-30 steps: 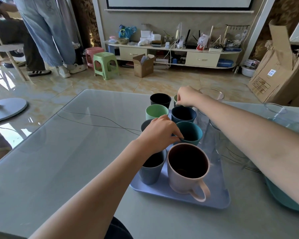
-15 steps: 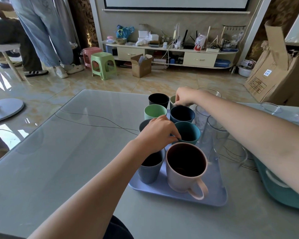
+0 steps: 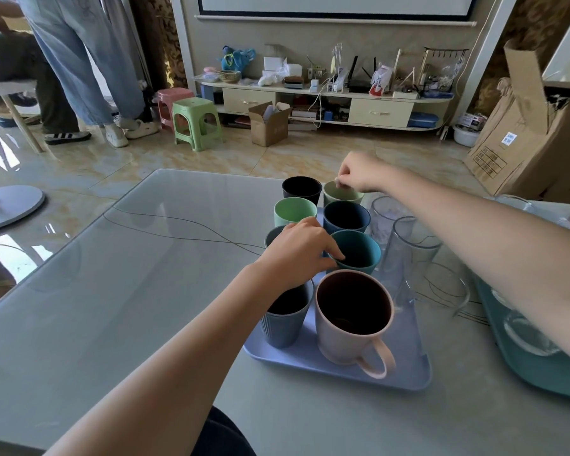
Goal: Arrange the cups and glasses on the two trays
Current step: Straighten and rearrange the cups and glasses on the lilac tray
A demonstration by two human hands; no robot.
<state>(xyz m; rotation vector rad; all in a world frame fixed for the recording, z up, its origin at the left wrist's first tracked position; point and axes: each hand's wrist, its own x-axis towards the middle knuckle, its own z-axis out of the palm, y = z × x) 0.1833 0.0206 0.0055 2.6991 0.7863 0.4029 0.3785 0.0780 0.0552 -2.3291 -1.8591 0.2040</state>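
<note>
Head view: a person's two bare arms reach over a glass-topped table (image 3: 119, 291).
Hidden: the left hand (image 3: 298, 250) covers most of one grey-blue cup (image 3: 272, 235); the teal tray (image 3: 540, 366) is cut off by the right forearm and the frame edge.
Hard to make out: clear glasses (image 3: 408, 255) blur into the table.
Left hand: fingers curled, pinching the rim of the teal cup (image 3: 359, 255) on the lavender tray (image 3: 405, 366).
Right hand (image 3: 362, 174): reaches far, fingertips pinching the rim of the pale green cup (image 3: 341, 194) at the tray's far end.
Nearest: pink mug (image 3: 352, 315), handle toward the camera.
</note>
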